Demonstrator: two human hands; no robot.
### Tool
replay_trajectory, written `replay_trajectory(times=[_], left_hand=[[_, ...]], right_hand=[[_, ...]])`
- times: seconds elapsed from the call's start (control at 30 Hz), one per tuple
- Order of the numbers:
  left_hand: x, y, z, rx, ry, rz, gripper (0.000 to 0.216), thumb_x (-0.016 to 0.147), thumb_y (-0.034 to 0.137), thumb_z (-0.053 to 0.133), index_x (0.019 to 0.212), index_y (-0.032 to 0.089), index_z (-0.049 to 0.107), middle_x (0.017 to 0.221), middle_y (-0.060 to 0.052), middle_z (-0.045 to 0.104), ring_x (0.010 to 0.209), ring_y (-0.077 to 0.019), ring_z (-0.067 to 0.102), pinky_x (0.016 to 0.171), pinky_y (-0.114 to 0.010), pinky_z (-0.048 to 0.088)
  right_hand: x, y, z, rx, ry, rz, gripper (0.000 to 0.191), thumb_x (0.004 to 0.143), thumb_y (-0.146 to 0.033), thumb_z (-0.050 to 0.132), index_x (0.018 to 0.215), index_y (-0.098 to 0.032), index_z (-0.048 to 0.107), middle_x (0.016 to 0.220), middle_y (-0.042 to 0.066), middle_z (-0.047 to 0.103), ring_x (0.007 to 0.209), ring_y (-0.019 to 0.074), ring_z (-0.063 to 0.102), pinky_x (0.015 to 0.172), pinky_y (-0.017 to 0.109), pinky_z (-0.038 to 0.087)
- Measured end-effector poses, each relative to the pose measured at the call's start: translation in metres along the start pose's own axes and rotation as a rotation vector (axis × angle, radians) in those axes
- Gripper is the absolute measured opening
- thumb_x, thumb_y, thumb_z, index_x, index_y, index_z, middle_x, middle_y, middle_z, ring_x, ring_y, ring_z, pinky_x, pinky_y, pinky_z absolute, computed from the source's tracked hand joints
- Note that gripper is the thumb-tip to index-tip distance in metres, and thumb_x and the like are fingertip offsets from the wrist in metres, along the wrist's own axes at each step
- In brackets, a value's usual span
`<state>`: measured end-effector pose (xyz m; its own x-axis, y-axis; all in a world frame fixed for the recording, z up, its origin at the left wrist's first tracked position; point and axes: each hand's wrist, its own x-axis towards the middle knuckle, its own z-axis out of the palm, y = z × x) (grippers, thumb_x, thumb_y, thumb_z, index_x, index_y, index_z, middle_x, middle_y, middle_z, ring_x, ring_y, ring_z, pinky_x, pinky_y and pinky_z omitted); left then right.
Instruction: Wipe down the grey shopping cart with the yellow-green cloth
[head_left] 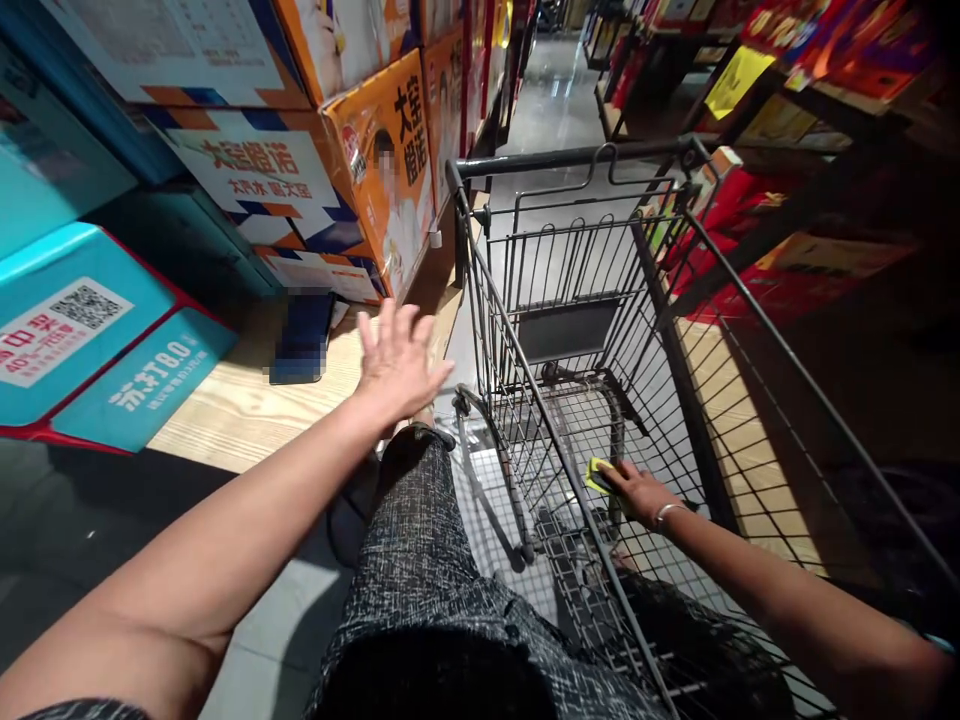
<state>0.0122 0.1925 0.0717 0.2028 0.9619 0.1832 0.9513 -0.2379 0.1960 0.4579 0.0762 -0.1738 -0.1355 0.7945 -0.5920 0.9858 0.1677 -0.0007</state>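
Observation:
My left hand (401, 362) is open, fingers spread, with nothing in it. It is over the edge of the light wooden shelf (214, 410), just above my bent knee. My right hand (643, 494) is closed on a small yellow-and-dark pad (600, 476), whose exact kind I cannot make out. That hand is low within the basket area of a dark wire shopping cart (574, 335), near its mesh. Whether the pad touches the wires is unclear. A flat dark-blue object (306, 340), partly blurred, lies on the shelf left of my left hand.
Orange-and-white drink cartons (379, 180) are stacked at the left, behind blue boxes (135, 335). The cart's upper rail (570, 160) crosses the aisle. Shelves with red packages (795, 200) line the right side. A shiny floor (559, 85) stretches ahead.

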Motion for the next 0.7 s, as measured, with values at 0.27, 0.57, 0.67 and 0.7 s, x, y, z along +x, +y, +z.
replay_trajectory(times=[0.27,0.57,0.67,0.7], left_hand=[[-0.004,-0.087,-0.022,-0.022,0.202,-0.286,0.073,0.074,0.082,0.050,0.127,0.032,0.061,0.148,-0.009,0.053,0.149,-0.0470,0.016,0.117,-0.071,-0.003],[-0.002,-0.075,-0.025,0.109,0.091,-0.251,0.076,0.084,0.073,0.049,0.133,0.016,0.055,0.151,-0.017,0.047,0.147,-0.0465,0.024,0.118,-0.071,0.008],[-0.014,-0.019,-0.025,0.125,-0.052,-0.069,0.079,0.091,0.065,0.044,0.146,0.008,0.042,0.162,-0.020,0.026,0.153,-0.0407,0.005,0.121,-0.068,0.003],[-0.019,0.000,-0.022,0.096,-0.092,0.003,0.079,0.092,0.064,0.046,0.150,0.010,0.039,0.164,-0.018,0.022,0.153,-0.0392,0.002,0.121,-0.067,0.003]], right_hand=[[-0.006,-0.006,-0.005,0.222,-0.088,0.044,0.099,0.064,-0.010,0.071,0.153,-0.032,0.032,0.139,0.013,0.047,0.102,0.0242,0.067,0.092,0.033,0.049],[-0.015,-0.009,-0.033,0.382,-0.053,0.092,0.103,0.054,-0.012,0.075,0.150,-0.026,0.040,0.150,0.015,0.042,0.119,0.0301,0.061,0.103,0.037,0.045],[-0.023,-0.023,-0.056,0.512,0.000,0.127,0.088,0.060,-0.014,0.069,0.145,-0.021,0.047,0.139,0.015,0.054,0.120,0.0286,0.060,0.104,0.036,0.045],[-0.028,-0.033,-0.065,0.582,-0.014,0.119,0.085,0.062,-0.015,0.067,0.145,-0.018,0.047,0.134,0.015,0.058,0.118,0.0278,0.060,0.104,0.036,0.045]])
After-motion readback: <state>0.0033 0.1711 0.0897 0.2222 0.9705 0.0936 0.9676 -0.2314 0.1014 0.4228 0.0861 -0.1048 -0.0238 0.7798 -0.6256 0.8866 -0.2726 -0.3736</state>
